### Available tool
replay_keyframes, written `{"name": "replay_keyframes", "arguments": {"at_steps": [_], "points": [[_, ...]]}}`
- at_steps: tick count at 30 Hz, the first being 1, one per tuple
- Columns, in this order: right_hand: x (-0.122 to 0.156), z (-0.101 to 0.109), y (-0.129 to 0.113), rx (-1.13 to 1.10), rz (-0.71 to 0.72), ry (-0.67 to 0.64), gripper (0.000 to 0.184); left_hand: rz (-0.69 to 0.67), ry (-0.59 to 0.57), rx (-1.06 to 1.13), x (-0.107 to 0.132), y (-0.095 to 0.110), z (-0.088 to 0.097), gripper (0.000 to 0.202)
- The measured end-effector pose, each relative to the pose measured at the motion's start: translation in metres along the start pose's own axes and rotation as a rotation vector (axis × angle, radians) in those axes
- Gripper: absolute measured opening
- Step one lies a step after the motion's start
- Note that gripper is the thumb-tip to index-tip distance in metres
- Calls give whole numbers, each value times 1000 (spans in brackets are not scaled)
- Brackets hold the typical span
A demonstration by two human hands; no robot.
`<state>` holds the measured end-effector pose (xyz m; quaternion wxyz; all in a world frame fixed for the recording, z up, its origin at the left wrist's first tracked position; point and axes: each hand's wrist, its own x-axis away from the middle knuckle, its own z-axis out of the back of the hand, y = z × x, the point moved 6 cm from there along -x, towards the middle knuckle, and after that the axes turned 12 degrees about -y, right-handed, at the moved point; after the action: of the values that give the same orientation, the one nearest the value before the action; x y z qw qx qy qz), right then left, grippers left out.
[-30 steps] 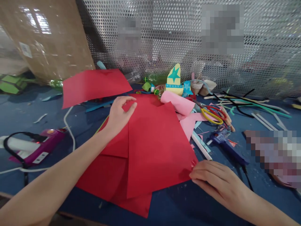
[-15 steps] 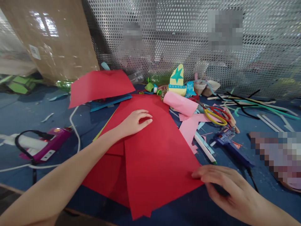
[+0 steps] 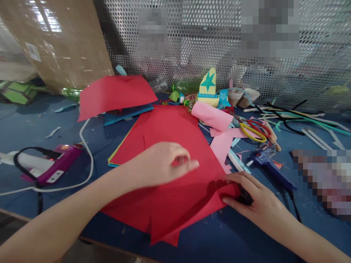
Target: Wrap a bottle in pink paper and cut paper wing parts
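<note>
A stack of red paper sheets (image 3: 175, 128) lies on the blue table (image 3: 33, 120) in front of me. My left hand (image 3: 161, 164) hovers over the middle of the top sheet, fingers curled and pointing right, thumb and forefinger close together with nothing seen in them. My right hand (image 3: 251, 199) rests at the sheet's right corner, fingers bent over the lifted paper edge and pinching it.
Another red sheet (image 3: 115, 93) lies propped at the back left. A pink paper roll (image 3: 211, 116), scissors (image 3: 251, 129), a blue glue gun (image 3: 267, 164), a purple power strip with cables (image 3: 52, 166), straws and paper scraps lie around. A cardboard box (image 3: 60, 40) and perforated metal screen stand behind.
My left hand slid from the sheet's far edge toward me and to the right. My right hand moved inward and lifted the sheet's right corner. The top sheet shifted.
</note>
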<state>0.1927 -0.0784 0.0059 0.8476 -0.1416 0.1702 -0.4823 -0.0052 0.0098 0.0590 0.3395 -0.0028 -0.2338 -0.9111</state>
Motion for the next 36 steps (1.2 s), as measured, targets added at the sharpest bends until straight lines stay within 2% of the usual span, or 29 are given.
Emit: {"name": "replay_keyframes", "arguments": {"at_steps": [1, 4, 6, 9, 10, 14, 17, 21, 26, 36], "points": [[-1, 0, 2, -12, -26, 3, 22, -12, -75, -1, 12, 14, -7, 45], [-3, 0, 6, -44, -99, 26, 17, -28, -84, -104, 51, 40, -29, 63], [-3, -1, 11, -101, -172, 32, 14, -19, -67, -173, 73, 43, -49, 58], [-3, -2, 18, -217, -262, 24, 13, 56, 85, -200, 91, 29, -67, 40], [-3, -2, 18, -244, -269, 19, 14, 88, 142, -178, 93, 22, -68, 41], [-1, 0, 18, -313, -259, -13, 26, 161, 192, -50, 90, -1, -70, 41], [0, -1, 22, -365, -318, 19, 23, 216, 246, 39, 86, -9, -68, 33], [0, -6, 25, -407, -399, 45, 19, 242, 329, 57, 87, -10, -70, 29], [-1, -6, 23, -379, -439, 42, 17, 234, 371, 67, 93, -11, -70, 32], [-4, -6, 21, -353, -429, 47, 9, 218, 406, 31, 96, -10, -68, 33]]}}
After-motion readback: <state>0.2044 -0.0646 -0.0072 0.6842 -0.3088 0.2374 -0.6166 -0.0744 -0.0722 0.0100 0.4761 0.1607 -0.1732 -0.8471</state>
